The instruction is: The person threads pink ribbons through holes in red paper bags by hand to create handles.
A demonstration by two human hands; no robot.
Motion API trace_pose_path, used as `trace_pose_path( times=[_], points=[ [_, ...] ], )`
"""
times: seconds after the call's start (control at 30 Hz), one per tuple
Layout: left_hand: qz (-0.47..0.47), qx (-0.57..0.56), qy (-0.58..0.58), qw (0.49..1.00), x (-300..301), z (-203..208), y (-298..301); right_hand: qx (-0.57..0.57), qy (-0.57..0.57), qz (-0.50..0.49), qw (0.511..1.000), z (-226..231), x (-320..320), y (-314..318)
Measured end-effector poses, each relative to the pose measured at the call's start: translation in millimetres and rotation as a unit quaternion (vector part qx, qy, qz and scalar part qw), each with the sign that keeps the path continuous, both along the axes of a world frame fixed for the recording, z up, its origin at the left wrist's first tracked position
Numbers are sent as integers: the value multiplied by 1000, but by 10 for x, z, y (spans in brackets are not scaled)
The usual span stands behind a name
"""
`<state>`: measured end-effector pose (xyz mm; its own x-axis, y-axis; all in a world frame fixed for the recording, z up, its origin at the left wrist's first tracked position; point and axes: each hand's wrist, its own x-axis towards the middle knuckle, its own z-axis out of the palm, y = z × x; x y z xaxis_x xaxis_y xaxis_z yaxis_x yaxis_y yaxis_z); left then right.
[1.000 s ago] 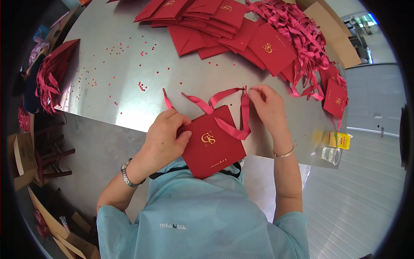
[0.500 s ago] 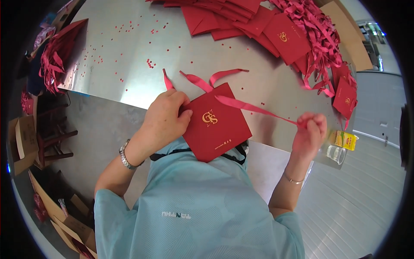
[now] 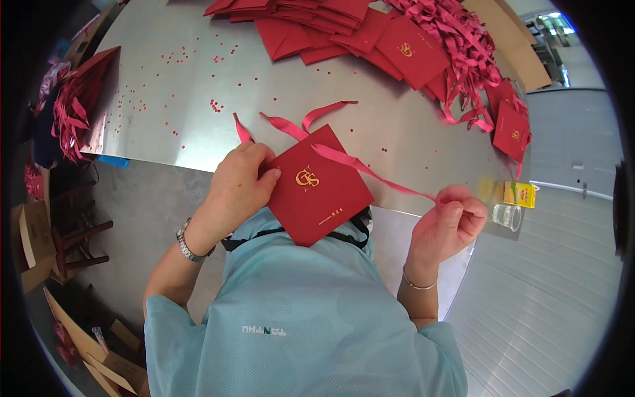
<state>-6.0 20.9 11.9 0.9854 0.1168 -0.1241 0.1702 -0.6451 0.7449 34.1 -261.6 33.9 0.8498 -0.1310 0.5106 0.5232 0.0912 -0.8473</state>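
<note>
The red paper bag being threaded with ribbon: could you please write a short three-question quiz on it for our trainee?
1. True or false: the left hand presses on the red paper bag.
2. What does the right hand pinch? A) a glass B) the pink ribbon C) a watch
3. Fill in: the ribbon runs from the bag to the right hand pulled ____.

Key: 1 true; 2 B; 3 taut. The small glass stands untouched on the metal table edge.
</note>
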Motion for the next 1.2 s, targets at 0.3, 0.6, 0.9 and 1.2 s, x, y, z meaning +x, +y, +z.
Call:
trace_pose_path(
  times=[0.3, 0.6, 0.9, 1.2],
  points=[
    [13, -26, -10, 1000, -2, -59, 95, -100, -52, 30, 993, 231, -3, 341],
    [16, -6, -216, 976, -46, -36, 57, -469, -165, 69, 865, -122, 123, 1230],
    [5, -172, -125, 977, -124, 45, 4, -488, -200, 60, 847, -198, 176, 1309],
    [-20, -157, -94, 983, -95, -15, 17, -446, -21, 190, 875, -134, 66, 1194]
  ],
)
